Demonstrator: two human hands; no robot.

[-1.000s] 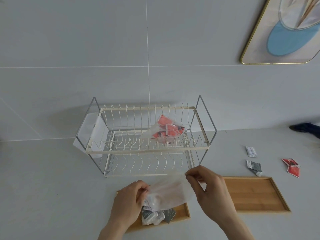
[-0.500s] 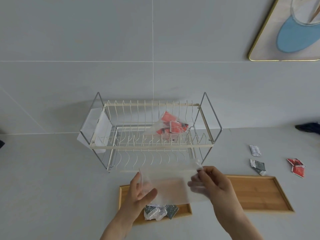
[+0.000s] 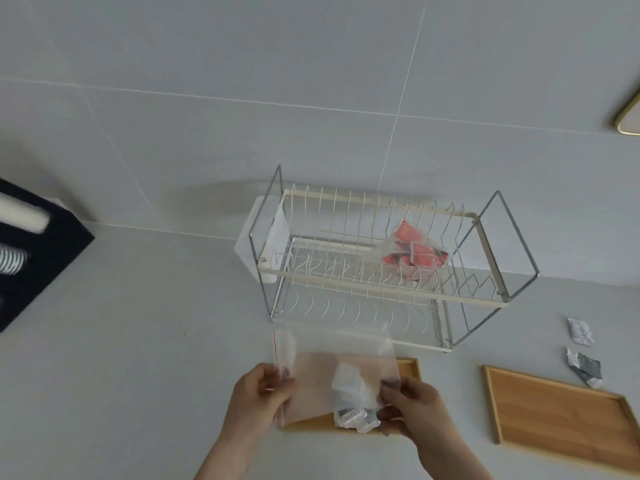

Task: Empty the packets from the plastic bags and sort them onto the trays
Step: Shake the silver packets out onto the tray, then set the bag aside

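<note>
I hold a clear plastic bag [image 3: 332,372] stretched flat between both hands, above the left wooden tray [image 3: 410,367]. My left hand [image 3: 258,396] pinches its left edge and my right hand [image 3: 412,407] pinches its right edge. Grey and white packets [image 3: 356,417] lie in a pile on the left tray, partly seen through the bag. The right wooden tray [image 3: 561,417] holds nothing. A second bag with red packets [image 3: 412,252] rests on the upper tier of the wire dish rack [image 3: 349,271].
Loose packets lie on the counter right of the rack: a white packet [image 3: 580,330] and a grey packet [image 3: 585,367] touching the right tray's far edge. A dark box [image 3: 38,258] stands at the left edge. The tiled wall is behind the rack.
My view has swung to the left, so the rack and trays sit further right. Both hands have spread the emptied bag flat and lowered it over the left tray.
</note>
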